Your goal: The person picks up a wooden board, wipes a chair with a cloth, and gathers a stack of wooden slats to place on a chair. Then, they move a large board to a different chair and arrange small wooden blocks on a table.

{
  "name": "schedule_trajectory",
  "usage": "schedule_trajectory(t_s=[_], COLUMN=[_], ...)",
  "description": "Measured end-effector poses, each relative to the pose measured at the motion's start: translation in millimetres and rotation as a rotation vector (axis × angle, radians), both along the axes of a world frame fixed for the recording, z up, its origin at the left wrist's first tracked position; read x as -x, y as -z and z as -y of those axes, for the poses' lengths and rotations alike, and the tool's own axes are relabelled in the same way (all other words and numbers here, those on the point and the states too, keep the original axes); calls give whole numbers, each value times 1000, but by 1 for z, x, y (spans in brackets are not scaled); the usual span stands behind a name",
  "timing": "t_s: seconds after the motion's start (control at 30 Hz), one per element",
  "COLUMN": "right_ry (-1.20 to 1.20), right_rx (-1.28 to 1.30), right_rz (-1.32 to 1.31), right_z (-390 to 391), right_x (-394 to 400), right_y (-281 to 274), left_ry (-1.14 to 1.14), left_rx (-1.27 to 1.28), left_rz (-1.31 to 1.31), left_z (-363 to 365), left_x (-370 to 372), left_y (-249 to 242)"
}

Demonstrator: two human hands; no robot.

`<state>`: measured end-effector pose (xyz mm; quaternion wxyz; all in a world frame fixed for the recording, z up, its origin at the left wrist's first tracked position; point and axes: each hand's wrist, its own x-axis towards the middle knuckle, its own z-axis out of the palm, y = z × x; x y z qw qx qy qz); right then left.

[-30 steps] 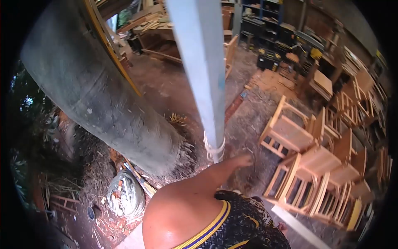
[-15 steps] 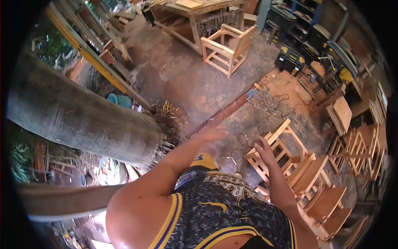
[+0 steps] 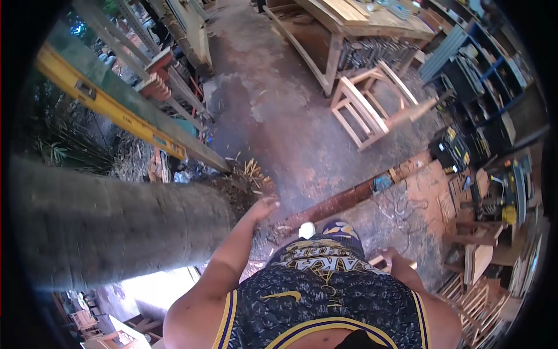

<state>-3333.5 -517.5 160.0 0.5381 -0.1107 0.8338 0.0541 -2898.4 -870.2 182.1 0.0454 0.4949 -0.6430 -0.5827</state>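
My left hand [image 3: 266, 207] hangs out in front to the left, fingers loosely bent and holding nothing. It is nearest to the foot of a thick trunk-like post [image 3: 139, 224] and a tuft of yellowish stalks [image 3: 254, 174] on the ground. At my right side, my right hand [image 3: 395, 259] is low and partly hidden by my body. Pale wooden bars [image 3: 379, 260] show on both sides of it and overlap it in this view; whether its fingers grip them I cannot tell.
A wooden chair frame [image 3: 372, 104] stands ahead, by a heavy workbench [image 3: 325, 43]. A reddish-brown beam [image 3: 343, 200] crosses the floor before me. Black toolboxes [image 3: 450, 151] and blue shelving [image 3: 494, 64] line the right. A yellow spirit level [image 3: 110, 107] leans at the left.
The view has moved forward and turned; the bench and chair frame now lie further right. The nearby wooden frames on the right have mostly dropped out of sight. Both hands have swung lower.
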Motion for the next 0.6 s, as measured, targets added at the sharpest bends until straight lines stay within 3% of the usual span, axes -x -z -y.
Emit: schedule_trajectory(t_s=[0.07, 0.1, 0.17, 0.2, 0.23, 0.27, 0.33, 0.37, 0.4, 0.43, 0.47, 0.5, 0.53, 0.57, 0.6], right_ry=[172, -61, -297, -302, -472, -482, -933, -1009, -1074, -936, -1074, -1340, -1396, -1148, -1002], right_rx=[62, 151, 203, 165, 112, 134, 277, 252, 219, 306, 468, 638, 952, 1040, 971], right_rz=[32, 9, -80, -141, -9, -16, -9, -101, -185, -156, -74, -2, -27, -55, 81], right_z=[33, 39, 113, 165, 241, 306, 441, 520, 588, 664, 744, 821, 898, 965, 1032], right_x=[37, 71, 108, 117, 123, 132, 158, 167, 162, 145, 131, 144, 140, 114, 85], right_y=[47, 97, 141, 136, 102, 107, 118, 130, 136, 68, 17, 67, 87, 47, -13], left_ry=[-73, -91, -155, -216, -222, -233, -203, -220, -71, -25, -98, -97, -175, -248, -319], left_rx=[-16, 101, 213, 190, 168, 142, 208, 197, 178, 166, 83, 107, 15, -23, -57], left_rz=[17, -13, -50, -80, -90, -100, 20, 120, 154, 405, 239, 352, 347, 332, 319], left_z=[87, 133, 230, 265, 303, 338, 392, 407, 432, 438, 440, 450, 461, 471, 483], left_x=[18, 30, 50, 63, 68, 68, 47, 38, 1, -16, -26, -27, -29, -32, -39], left_y=[29, 31, 46, 17, 3, -4, 14, 7, 65, 74, 55, 30, 14, 15, 23])
